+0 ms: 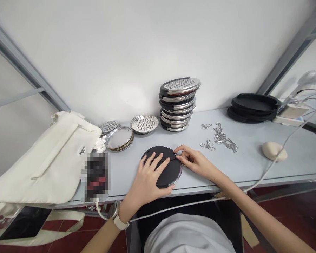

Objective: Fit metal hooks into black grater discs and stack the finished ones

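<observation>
A round black disc lies flat on the pale grey table, with a thin metal rim showing at its lower right. My left hand presses on it with spread fingers, and the thumb reaches its near edge. My right hand pinches the disc's far right edge between fingertips, next to a dark seam across the top. A white-strapped watch sits on my left wrist.
A tall stack of metal-and-black graters stands behind the disc. Perforated steel plates and rings lie left of it, wire clips right. Black lids, a beige lump, and a cream bag also lie about.
</observation>
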A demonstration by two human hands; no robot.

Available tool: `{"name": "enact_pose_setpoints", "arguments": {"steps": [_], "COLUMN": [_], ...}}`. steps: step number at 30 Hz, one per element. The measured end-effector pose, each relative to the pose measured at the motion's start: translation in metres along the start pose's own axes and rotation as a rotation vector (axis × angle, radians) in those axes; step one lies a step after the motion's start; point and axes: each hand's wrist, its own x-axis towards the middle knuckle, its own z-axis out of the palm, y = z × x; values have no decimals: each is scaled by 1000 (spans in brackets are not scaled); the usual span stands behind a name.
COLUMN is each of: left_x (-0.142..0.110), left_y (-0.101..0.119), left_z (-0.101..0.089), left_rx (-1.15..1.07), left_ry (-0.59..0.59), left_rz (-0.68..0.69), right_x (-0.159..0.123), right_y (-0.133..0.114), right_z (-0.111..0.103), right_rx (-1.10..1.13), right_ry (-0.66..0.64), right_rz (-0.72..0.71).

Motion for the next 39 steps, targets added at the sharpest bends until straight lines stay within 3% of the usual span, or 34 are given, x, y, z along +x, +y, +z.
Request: {"name": "enact_pose_setpoints", "arguments": {"steps": [19, 39], "left_x": [0, 0], "left_y": [0, 1], "left_z": [0, 1], "left_rx": [-7, 3], "left_ry": [-23, -3], "left_rz": [-2, -1], "right_x": [-1, 1], "right_y": [-3, 1], "right_z": [-1, 2], "right_rx": [-52, -142], "right_ry": [-1, 150], "right_rz": [-16, -76]}}
